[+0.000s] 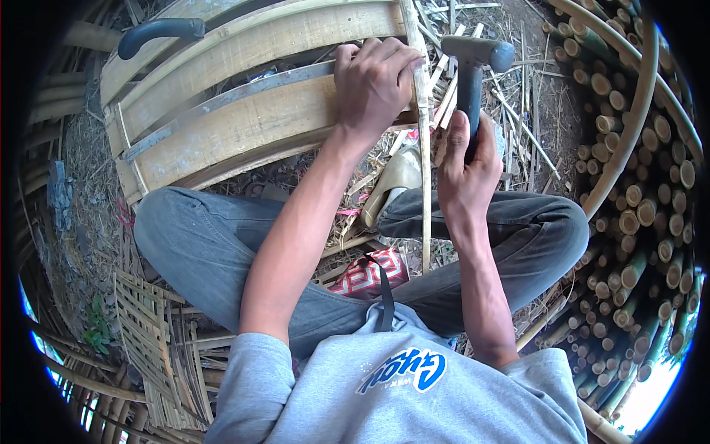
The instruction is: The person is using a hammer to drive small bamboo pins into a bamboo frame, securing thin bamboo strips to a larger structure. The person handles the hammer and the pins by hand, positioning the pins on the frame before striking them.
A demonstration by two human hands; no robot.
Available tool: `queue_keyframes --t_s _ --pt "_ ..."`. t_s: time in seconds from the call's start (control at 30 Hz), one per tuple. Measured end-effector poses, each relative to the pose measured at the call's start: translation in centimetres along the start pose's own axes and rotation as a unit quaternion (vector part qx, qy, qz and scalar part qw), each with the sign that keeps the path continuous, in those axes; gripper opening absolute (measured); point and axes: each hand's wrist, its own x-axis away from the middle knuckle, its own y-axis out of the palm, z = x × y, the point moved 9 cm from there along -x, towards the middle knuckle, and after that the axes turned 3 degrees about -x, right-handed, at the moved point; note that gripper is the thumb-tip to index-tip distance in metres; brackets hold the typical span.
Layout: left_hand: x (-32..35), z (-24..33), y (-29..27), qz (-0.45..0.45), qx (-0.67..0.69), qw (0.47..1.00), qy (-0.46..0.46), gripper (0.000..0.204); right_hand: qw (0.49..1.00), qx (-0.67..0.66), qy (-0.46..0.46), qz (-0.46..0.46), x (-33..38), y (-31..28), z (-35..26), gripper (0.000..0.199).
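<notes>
My right hand (470,166) is wrapped round the dark handle of a hammer (469,85), held upright with its metal head at the far end. To its left, my left hand (376,83) is closed at the right end of a slatted bamboo frame (244,118). Its thumb and fingertips press on a long, thin bamboo strip (424,163) that runs across the slat ends toward me. The undersides of the left fingers are hidden, so anything small within them cannot be made out. The hammer head stands a little right of the strip, apart from it.
A dark curved handle (161,34) lies over the frame's far left. Stacked bamboo poles (629,222) fill the right side, with a bent pole (634,133) before them. Woven bamboo (151,340) lies at lower left. Splinters litter the ground; a red patterned item (370,275) sits between my legs.
</notes>
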Motion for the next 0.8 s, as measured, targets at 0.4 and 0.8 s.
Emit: queue_keyframes --t_s 0.4,0.8 --pt "0.1 0.0 0.1 -0.001 0.002 1.000 -0.013 0.005 0.999 0.006 0.035 -0.018 -0.5 0.6 1.8 0.037" --pt "0.2 -0.8 0.2 -0.016 0.030 0.999 -0.037 0.010 0.959 -0.213 0.164 -0.093 0.5 0.7 3.4 0.041"
